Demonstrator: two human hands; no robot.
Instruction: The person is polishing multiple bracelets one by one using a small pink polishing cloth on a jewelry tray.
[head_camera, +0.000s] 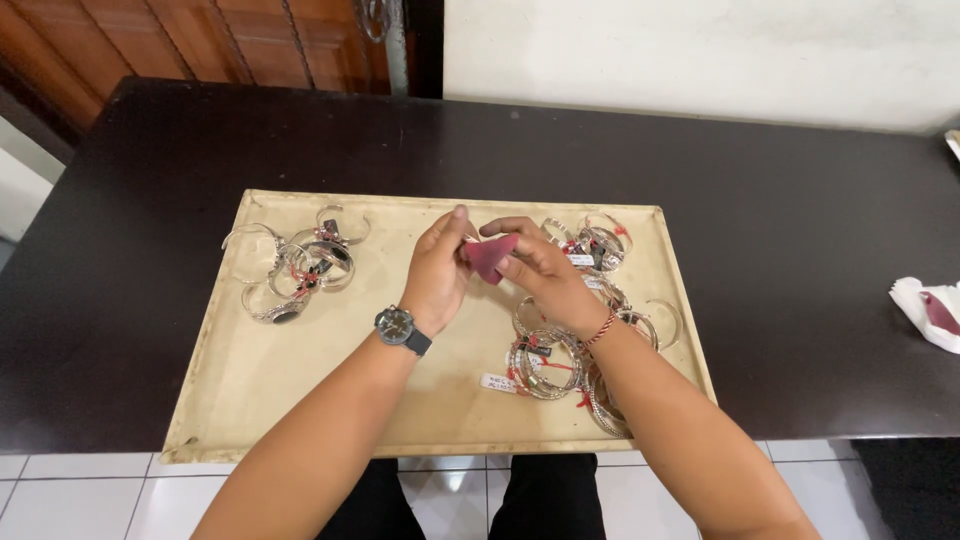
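I see both hands raised together over the middle of the beige tray (300, 420), toward its far edge. My left hand (437, 272) and my right hand (545, 275) are both pinched on a small dark-red cloth (490, 257), which sits between the fingertips of the two hands. I cannot tell whether anything is wrapped inside the cloth. The left wrist carries a dark wristwatch (398, 325); the right wrist carries a red string band (601, 328).

The tray lies on a dark table (800, 250), its near edge overhanging the table's near edge. One cluster of silver bangles (295, 265) lies near the tray's far left corner. A second group of bangles (595, 243) lies near the far right corner, just beside the right hand. A third pile of bangles with red ties (545, 365) lies along the right edge, partly under my right forearm.

A white cloth (925, 312) lies at the table's right edge.
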